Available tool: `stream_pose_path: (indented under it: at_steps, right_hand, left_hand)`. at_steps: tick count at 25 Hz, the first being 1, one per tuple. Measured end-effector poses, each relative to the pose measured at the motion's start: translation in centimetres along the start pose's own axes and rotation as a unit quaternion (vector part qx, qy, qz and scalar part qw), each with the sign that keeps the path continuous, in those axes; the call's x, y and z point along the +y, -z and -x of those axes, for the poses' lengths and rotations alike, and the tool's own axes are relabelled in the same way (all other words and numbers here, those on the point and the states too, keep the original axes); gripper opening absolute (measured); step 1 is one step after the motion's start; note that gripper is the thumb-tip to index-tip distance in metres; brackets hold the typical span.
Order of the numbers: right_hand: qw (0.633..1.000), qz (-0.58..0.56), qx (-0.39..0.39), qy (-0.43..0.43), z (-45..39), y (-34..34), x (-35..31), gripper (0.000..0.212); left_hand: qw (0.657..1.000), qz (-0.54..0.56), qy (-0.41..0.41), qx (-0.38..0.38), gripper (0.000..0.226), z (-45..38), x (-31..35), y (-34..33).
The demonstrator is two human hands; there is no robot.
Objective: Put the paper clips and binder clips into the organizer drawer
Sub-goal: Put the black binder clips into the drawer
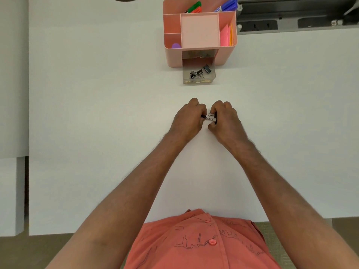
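On the white bench [97, 113], both hands are brought together at the middle, knuckles up. The left hand [189, 120] and the right hand [225, 121] are curled, and a small cluster of binder clips [211, 117] is pinched between their fingertips, just above or on the bench surface; which cannot be told. Silver wire handles and a little black are seen in the gap between the hands. Well beyond them, the pink organizer [200, 35] is set near the far edge, and its clear drawer [199, 73] is pulled out toward the person. 3 black binder clips [200, 71] are seen lying inside the drawer. Markers [194, 6] are stood in the organizer's rear compartment, and sticky notes [226, 35] in the right one.
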State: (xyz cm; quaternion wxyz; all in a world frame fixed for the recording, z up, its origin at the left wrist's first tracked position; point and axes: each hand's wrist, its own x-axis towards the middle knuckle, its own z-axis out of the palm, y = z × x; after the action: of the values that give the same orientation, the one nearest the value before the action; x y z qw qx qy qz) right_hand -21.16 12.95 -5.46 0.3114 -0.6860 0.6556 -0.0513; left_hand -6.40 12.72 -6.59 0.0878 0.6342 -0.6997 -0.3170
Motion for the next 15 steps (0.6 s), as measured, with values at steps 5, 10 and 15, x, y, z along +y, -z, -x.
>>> stream_pose_path:
  at_steps: [5,10,15]
  right_hand:
    - [0.999,-0.035,0.007,-0.016,-0.5,1.6,0.9,0.016]
    - [0.992,-0.119,0.016,-0.032,-2.8,5.2,-1.0,0.009]
    - [0.993,-0.085,0.067,0.042,-8.5,7.3,-4.6,0.016]
  left_hand:
    - [0.997,0.067,0.025,0.034,0.009,0.1,-0.5,0.2]
    - [0.959,0.251,0.116,0.055,0.005,0.7,-0.8,0.8]
    - [0.900,0.390,0.185,0.064,0.007,1.5,-1.1,1.2]
